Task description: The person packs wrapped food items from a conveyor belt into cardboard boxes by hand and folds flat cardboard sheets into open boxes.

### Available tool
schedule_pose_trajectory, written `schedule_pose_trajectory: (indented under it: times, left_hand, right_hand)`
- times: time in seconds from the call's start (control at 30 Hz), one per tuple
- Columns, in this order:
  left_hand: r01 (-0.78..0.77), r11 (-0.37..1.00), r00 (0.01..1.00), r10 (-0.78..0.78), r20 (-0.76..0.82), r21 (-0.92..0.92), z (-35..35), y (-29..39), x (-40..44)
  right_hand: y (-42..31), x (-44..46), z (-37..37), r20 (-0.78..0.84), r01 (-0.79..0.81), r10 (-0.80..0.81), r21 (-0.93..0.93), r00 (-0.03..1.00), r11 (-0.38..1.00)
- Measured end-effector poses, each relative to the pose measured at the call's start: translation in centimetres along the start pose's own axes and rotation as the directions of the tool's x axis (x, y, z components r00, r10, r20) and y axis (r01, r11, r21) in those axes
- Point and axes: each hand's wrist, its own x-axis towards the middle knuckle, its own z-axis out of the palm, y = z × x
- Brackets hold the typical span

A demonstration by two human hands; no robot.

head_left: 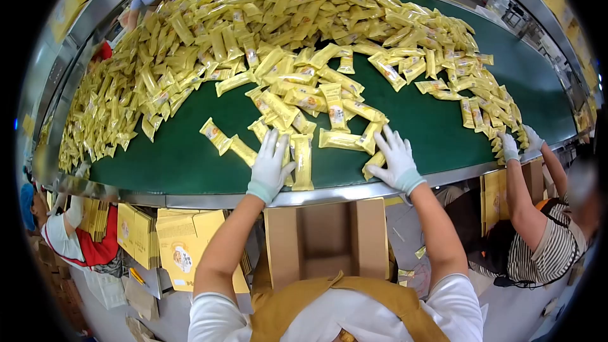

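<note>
Left hand point(270, 168) and right hand point(397, 161) were both open — gloved, fingers out, not gripping anything I could see, just up against packs point(303, 161) near the middle of the frame. Those looked light and slick, probably stiff but crushable inside, so mid-body along the long sides seemed the place to hold — not the crimped ends. More lay heaped on the belt point(158, 164) across the upper frame; an open box point(278, 247) sat bottom centre.

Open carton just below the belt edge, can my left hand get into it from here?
Likely yes: the left hand lies spread among the packets, and the carton stands open on the near side, with only the belt's metal edge apparently between them.
</note>
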Motion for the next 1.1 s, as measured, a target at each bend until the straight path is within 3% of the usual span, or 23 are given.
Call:
schedule_pose_trajectory:
  times: [0.03,0.1,0.17,0.27,0.33,0.37,0.4,0.43,0.5,0.57,0.63,0.67,0.7,0.77,0.83,0.87,0.97,1.03,1.07,1.1]
  left_hand:
    - [0.012,1.0,0.994,-0.01,-0.111,0.018,0.4,0.4,-0.1]
    - [0.21,0.978,0.964,-0.207,-0.165,0.0,0.9,1.6,-0.6]
    - [0.227,0.973,0.968,-0.222,-0.117,0.029,0.6,1.4,-0.4]
    - [0.311,0.938,0.948,-0.317,-0.015,-0.152,-1.4,-0.1,0.4]
    - [0.37,0.785,0.923,-0.373,0.097,-0.496,-2.6,-1.3,1.1]
    - [0.401,0.667,0.908,-0.381,0.175,-0.628,-3.4,-1.3,1.5]
    - [0.437,0.66,0.897,-0.373,0.239,-0.611,-4.5,-0.4,1.9]
    - [0.412,0.76,0.911,-0.342,0.23,-0.503,-4.4,0.3,1.9]
    - [0.328,0.908,0.937,-0.279,0.209,-0.26,-3.7,2.3,2.3]
    - [0.321,0.941,0.916,-0.28,0.286,-0.109,-2.0,4.4,2.9]
    - [0.37,0.928,0.867,-0.358,0.348,0.031,-1.1,6.4,3.6]
    - [0.372,0.927,0.854,-0.363,0.374,0.05,-0.8,6.7,3.8]
    - [0.375,0.924,0.838,-0.371,0.4,0.07,-0.5,6.8,3.9]
    - [0.312,0.948,0.838,-0.308,0.451,0.067,-0.6,6.3,3.7]
    - [0.175,0.985,0.854,-0.157,0.496,0.011,-1.3,4.8,3.0]
    - [0.204,0.977,0.868,-0.148,0.474,-0.068,-1.4,3.9,2.3]
    - [0.276,0.955,0.849,-0.19,0.494,-0.107,-4.2,2.8,1.4]
    - [0.407,0.895,0.847,-0.294,0.443,-0.184,-8.5,4.2,1.7]
    - [0.376,0.91,0.906,-0.322,0.274,-0.173,-8.1,2.6,0.7]
    - [0.434,0.877,0.887,-0.376,0.268,-0.205,-10.1,2.9,1.1]
  right_hand:
    - [-0.2,-0.6,0.7,-0.062,0.017,-0.022,-0.083,0.998,0.996]
    - [-0.9,-2.1,0.7,-0.032,0.0,-0.005,-0.146,0.999,0.989]
    - [-0.9,-3.1,0.6,-0.033,0.018,-0.026,-0.238,0.999,0.971]
    - [-0.4,-4.0,-1.0,0.018,0.093,-0.092,-0.327,0.996,0.94]
    - [0.7,-3.8,-2.5,0.093,0.176,-0.151,-0.407,0.984,0.896]
    - [1.0,-3.5,-3.2,0.096,0.16,-0.136,-0.327,0.986,0.931]
    - [1.2,-3.2,-4.3,0.102,0.142,-0.12,-0.245,0.987,0.959]
    - [1.4,-2.7,-5.5,0.11,0.123,-0.106,-0.162,0.988,0.979]
    - [1.2,-0.8,-7.2,-0.024,0.161,-0.162,-0.024,0.987,0.987]
    - [0.4,1.8,-7.7,-0.161,0.219,-0.216,0.006,0.963,0.976]
    - [-0.5,4.6,-7.2,-0.211,0.151,-0.136,0.061,0.968,0.987]
    - [0.5,6.1,-5.7,-0.227,0.241,-0.209,0.127,0.951,0.962]
    - [0.6,7.0,-4.8,-0.15,0.285,-0.268,0.102,0.952,0.953]
    - [1.3,6.8,-3.2,-0.05,0.164,-0.156,0.323,0.986,0.932]
    - [-0.4,5.8,-5.8,0.124,0.048,-0.081,0.247,0.989,0.968]
    - [-1.0,5.3,-6.8,0.207,-0.008,-0.034,0.196,0.978,0.981]
    - [1.5,3.4,-4.4,0.098,0.181,-0.183,0.029,0.978,0.983]
    - [2.2,2.1,-4.2,0.043,0.244,-0.241,-0.116,0.97,0.963]
    - [2.2,1.9,-4.4,0.051,0.259,-0.254,-0.18,0.966,0.949]
    - [2.0,2.1,-4.4,0.057,0.283,-0.278,-0.241,0.959,0.928]
